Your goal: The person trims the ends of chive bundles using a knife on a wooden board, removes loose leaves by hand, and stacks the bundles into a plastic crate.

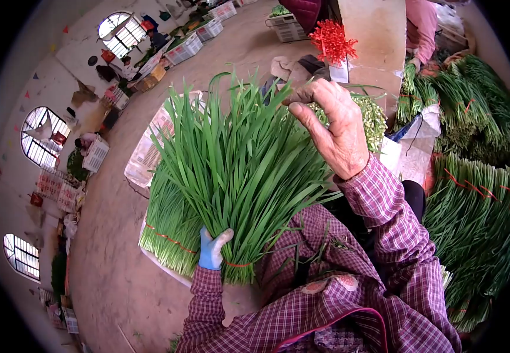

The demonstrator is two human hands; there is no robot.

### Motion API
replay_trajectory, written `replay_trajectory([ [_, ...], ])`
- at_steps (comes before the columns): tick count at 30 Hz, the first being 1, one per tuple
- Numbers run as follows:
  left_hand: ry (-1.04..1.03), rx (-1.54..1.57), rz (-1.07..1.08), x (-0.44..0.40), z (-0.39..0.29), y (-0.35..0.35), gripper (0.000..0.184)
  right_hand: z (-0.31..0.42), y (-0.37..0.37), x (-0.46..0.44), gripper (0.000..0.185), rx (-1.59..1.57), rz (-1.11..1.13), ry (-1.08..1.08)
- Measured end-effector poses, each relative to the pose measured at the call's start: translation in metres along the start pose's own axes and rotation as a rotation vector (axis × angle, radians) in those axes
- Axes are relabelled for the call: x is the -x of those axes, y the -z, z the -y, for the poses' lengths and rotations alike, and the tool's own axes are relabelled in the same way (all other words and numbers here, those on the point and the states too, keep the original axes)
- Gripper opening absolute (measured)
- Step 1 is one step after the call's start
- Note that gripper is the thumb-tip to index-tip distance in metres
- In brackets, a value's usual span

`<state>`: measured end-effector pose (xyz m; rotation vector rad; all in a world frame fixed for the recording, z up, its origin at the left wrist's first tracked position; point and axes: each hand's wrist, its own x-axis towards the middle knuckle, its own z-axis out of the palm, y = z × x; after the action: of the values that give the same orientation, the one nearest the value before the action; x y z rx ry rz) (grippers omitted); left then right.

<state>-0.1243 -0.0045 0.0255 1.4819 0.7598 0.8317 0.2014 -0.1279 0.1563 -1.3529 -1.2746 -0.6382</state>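
Note:
My left hand (pixel 212 247), in a blue and grey glove, grips a bunch of garlic chives (pixel 237 159) low down, close to the red band (pixel 238 265) round its stalks. The leaves fan upward and away from me. Bare and raised, my right hand (pixel 334 120) is by the leaf tips on the right, thumb and forefinger brought close together. What lies between those fingertips, if anything, is too small to make out. Beside the held bunch, more banded chives (pixel 169 226) lie in a pale crate (pixel 149 156).
Large piles of banded chives (pixel 472 229) lie on my right. Red ties (pixel 332 42) hang by a cardboard box (pixel 372 35). Another person's hand (pixel 415 63) touches greens at the upper right. Crates (pixel 184 49) and other people line the far wall.

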Motion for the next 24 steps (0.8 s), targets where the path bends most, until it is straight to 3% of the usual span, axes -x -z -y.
replay_trajectory([
  [10,0.004,-0.094,0.058,0.002,0.000,-0.002,0.036,-0.007,-0.028,0.002,0.025,-0.264,0.184,-0.286],
  [14,-0.008,-0.053,0.093,0.002,0.000,-0.006,0.034,-0.003,-0.035,0.002,0.022,-0.161,0.244,-0.319],
  [18,0.013,-0.004,0.075,0.003,0.003,-0.005,0.034,-0.009,-0.047,0.011,0.020,-0.175,0.104,-0.243],
  [20,-0.025,-0.045,0.054,0.002,-0.003,-0.010,0.036,-0.013,-0.049,0.013,0.019,-0.317,0.005,-0.417],
  [21,-0.022,-0.042,0.055,0.002,-0.002,-0.011,0.036,-0.020,-0.045,0.008,0.018,-0.640,-0.036,-0.652],
  [22,-0.031,-0.041,0.059,0.001,-0.001,-0.011,0.036,-0.030,-0.036,0.001,0.022,-0.762,-0.131,-0.706],
  [24,-0.040,-0.041,0.066,0.001,0.003,-0.007,0.036,-0.038,-0.026,-0.007,0.030,-0.724,-0.230,-0.558],
])
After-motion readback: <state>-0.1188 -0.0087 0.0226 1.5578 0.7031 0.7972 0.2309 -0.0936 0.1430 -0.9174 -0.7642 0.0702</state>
